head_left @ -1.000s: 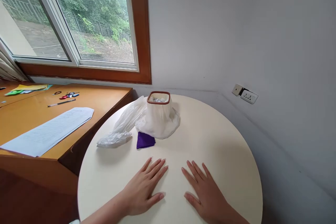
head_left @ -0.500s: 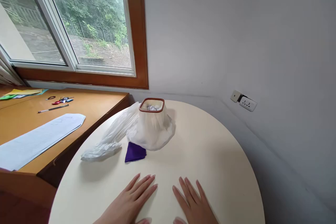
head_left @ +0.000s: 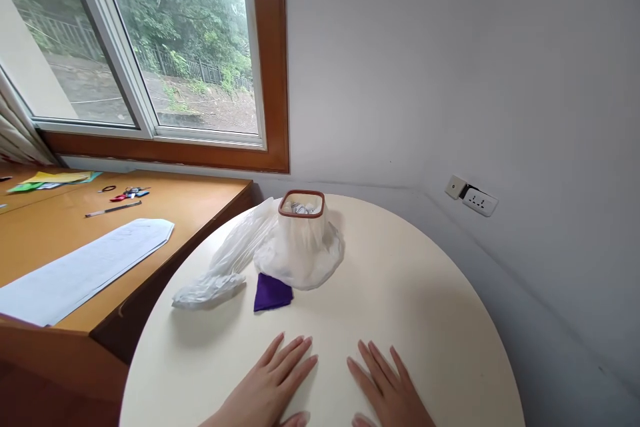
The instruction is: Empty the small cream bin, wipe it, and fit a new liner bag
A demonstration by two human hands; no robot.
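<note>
The flat purple cloth (head_left: 273,292) lies beyond the left hand (head_left: 265,387); this and the right hand (head_left: 393,392) rest flat, fingers spread, holding nothing, on the round cream-white table (head_left: 400,273).

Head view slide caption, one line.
Left hand and right hand rest on a round table near a purple cloth and a plastic-draped bin.

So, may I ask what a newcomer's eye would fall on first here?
Probably the purple cloth, vivid on the round cream table in front of the brown-rimmed bin. The spread left fingers and right fingers at the table's near side might come next.
</note>
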